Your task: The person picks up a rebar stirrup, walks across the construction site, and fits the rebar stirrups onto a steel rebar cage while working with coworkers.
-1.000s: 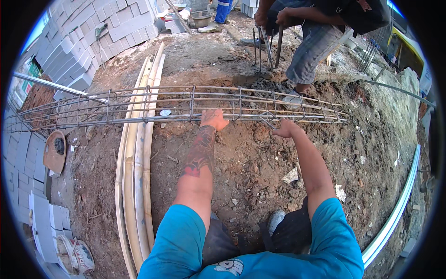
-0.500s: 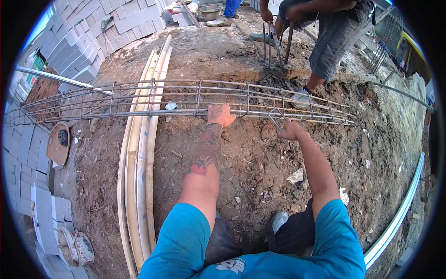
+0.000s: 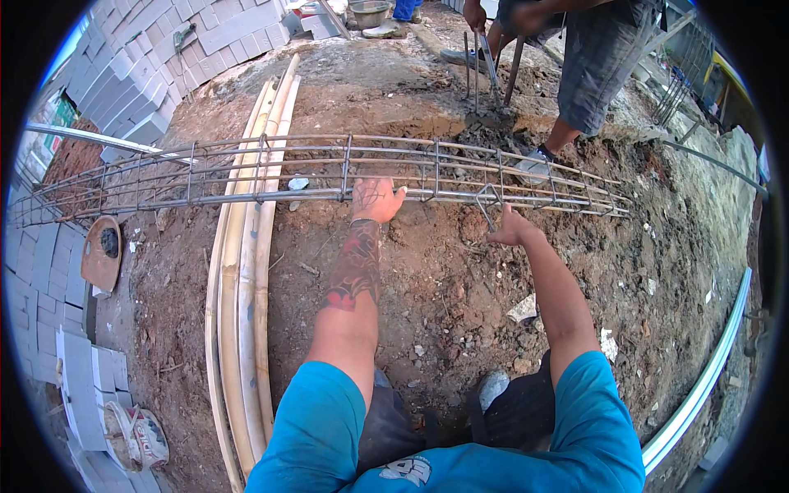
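A long rebar cage (image 3: 312, 195) of thin rods and square stirrups lies crosswise in front of me. My left hand (image 3: 376, 200) lies over its near bar, fingers curled down around it and thumb sticking out to the right. My right hand (image 3: 511, 228) is closed at the near side of the cage, farther right. From its fingers a bent steel stirrup (image 3: 488, 197) rises, tilted against the near bars. Part of its lower end is hidden by the fingers.
Bamboo poles (image 3: 246, 246) run under the cage on the left. Across from me a person (image 3: 588, 82) holds a tool among upright rods (image 3: 514, 70). Grey blocks (image 3: 140, 74) are stacked far left, above a brown pan (image 3: 102, 255). A white bucket (image 3: 148, 440) stands lower left.
My left hand has slid slightly left along the near bar, and its thumb has lifted away. My right hand has barely moved; the bent stirrup stays in it.
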{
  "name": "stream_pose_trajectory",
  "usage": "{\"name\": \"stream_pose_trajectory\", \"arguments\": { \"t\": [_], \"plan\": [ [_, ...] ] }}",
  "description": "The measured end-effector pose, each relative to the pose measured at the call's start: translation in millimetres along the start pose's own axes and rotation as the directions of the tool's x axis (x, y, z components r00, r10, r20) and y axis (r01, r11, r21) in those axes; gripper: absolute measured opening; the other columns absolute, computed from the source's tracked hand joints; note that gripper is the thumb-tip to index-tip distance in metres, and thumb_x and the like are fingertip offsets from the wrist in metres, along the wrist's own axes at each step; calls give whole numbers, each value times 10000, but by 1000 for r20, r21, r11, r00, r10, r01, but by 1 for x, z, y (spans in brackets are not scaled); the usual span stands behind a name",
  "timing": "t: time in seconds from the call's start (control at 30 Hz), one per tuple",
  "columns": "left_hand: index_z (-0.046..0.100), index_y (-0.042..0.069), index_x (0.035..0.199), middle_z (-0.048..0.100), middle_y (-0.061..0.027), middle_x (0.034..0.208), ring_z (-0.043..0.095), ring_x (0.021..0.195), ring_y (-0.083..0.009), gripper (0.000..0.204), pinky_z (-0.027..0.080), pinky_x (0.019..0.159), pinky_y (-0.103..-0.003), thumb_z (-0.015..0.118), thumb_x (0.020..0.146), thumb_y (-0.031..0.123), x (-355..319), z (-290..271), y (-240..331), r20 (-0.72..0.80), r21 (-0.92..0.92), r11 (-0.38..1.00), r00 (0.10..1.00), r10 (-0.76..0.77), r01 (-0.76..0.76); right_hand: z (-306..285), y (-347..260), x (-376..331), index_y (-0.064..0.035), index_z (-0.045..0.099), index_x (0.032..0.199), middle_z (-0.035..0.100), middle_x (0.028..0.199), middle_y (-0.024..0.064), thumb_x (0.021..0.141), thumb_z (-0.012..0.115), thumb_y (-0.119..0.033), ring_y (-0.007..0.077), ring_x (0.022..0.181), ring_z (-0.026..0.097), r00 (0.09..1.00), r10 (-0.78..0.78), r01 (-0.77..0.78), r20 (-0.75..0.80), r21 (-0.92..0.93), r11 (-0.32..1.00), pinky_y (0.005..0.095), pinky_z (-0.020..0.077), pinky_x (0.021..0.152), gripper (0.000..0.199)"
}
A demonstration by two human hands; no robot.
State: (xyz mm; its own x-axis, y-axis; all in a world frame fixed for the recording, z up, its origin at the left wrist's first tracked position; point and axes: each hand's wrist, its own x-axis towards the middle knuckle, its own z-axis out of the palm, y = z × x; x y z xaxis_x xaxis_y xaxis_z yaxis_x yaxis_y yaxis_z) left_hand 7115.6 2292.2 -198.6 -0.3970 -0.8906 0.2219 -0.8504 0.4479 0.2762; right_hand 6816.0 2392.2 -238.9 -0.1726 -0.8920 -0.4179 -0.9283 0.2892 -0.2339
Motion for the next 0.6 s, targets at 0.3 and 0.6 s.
{"name": "stream_pose_trajectory", "arguments": {
  "t": [0.3,0.6],
  "plan": [
    [660,58,951,636,-175,997,579,978,-330,464,370,888,-437,520,824,482,8,1,6,156,72,991,980,-127,117,6,7,4,101,93,1375,454,1239,322,633,730,-460,392,1132,498,1000,-7,7,-7,-32,999,395,419,967,1128],
    [643,73,1021,629,-161,1043,552,1037,-311,462,320,946,-433,525,831,478,6,-4,8,188,37,989,971,-147,142,8,11,7,79,73,1397,369,1315,330,616,738,-519,396,1188,450,1000,-2,2,-5,-47,999,386,394,998,1187]
  ]
}}
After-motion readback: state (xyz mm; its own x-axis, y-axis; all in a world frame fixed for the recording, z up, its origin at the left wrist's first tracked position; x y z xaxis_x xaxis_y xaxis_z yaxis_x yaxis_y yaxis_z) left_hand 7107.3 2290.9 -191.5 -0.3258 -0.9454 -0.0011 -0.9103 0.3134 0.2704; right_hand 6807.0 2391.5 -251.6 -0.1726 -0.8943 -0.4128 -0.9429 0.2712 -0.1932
